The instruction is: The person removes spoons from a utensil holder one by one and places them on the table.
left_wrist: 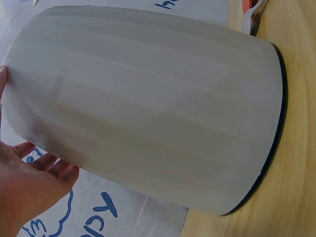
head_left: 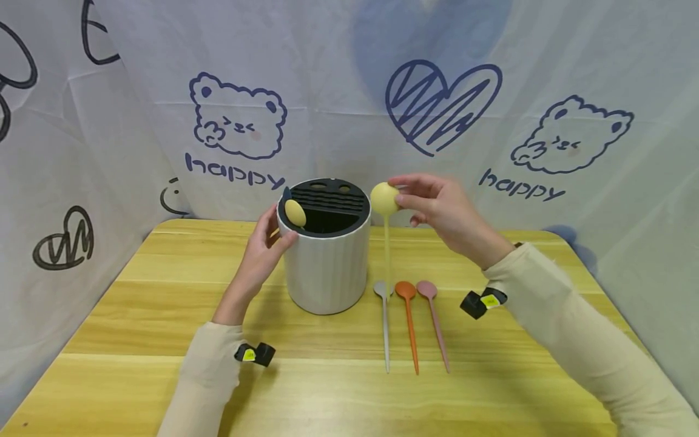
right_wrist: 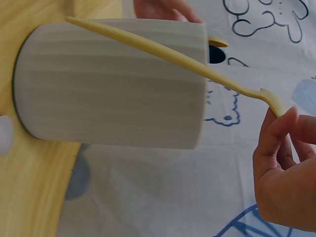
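A white ribbed utensil holder (head_left: pixel 327 273) with a black slotted top stands upright on the table. My left hand (head_left: pixel 259 255) grips its upper left side, thumb near the rim; the left wrist view shows the fingers (left_wrist: pixel 61 170) against its wall. Inside the holder, at the left, are a yellow spoon (head_left: pixel 295 213) and a dark blue utensil (head_left: pixel 286 193), mostly hidden. To the right of the rim, my right hand (head_left: pixel 445 209) pinches another yellow spoon (head_left: pixel 384 199) by its round head. Its handle (right_wrist: pixel 163 51) hangs down, apart from the holder in the head view.
On the wooden table (head_left: pixel 164 340), a light grey spoon (head_left: pixel 385 331), an orange spoon (head_left: pixel 411 321) and a pink spoon (head_left: pixel 437 321) lie side by side, right of the holder. A white cloth (head_left: pixel 333 67) with drawings hangs behind the table.
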Available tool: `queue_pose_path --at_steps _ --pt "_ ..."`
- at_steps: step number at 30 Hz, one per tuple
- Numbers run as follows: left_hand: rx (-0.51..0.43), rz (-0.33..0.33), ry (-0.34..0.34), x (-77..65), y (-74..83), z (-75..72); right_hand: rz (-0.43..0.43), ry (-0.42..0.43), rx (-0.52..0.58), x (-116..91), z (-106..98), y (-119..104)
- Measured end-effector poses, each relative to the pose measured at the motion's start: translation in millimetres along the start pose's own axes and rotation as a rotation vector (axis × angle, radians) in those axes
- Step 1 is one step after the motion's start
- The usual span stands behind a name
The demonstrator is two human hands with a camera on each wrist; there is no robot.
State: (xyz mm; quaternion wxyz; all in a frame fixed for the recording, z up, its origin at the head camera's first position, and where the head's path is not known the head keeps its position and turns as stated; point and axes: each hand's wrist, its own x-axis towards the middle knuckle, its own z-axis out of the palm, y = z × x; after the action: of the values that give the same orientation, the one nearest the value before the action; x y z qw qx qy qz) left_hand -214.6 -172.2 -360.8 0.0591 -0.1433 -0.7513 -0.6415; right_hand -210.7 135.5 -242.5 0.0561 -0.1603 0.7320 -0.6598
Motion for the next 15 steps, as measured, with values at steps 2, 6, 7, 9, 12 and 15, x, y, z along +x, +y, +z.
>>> queue_pose_path --at_steps 2,6,7,9,12,15 --pt "0.000 -0.002 0.000 0.0 0.0 0.1 0.027 -0.008 -0.020 -1.2 -0.7 5.7" --pt "0.000 -0.002 0.001 0.0 -0.3 0.1 0.089 -0.014 -0.043 -3.7 -1.9 17.3" --pt "0.000 -0.001 0.001 0.0 -0.4 0.0 0.103 -0.014 -0.047 -4.1 -2.5 20.4" --pt "-0.001 0.001 0.001 0.1 -0.8 0.1 0.129 -0.010 -0.044 -5.1 -4.0 26.5" --pt "-0.003 0.003 0.001 -0.1 -0.9 0.2 0.158 -0.007 -0.057 -6.6 -7.2 35.9" --pt "-0.001 0.002 0.001 -0.3 -0.9 0.4 0.187 -0.005 -0.079 -8.1 -9.8 44.5"
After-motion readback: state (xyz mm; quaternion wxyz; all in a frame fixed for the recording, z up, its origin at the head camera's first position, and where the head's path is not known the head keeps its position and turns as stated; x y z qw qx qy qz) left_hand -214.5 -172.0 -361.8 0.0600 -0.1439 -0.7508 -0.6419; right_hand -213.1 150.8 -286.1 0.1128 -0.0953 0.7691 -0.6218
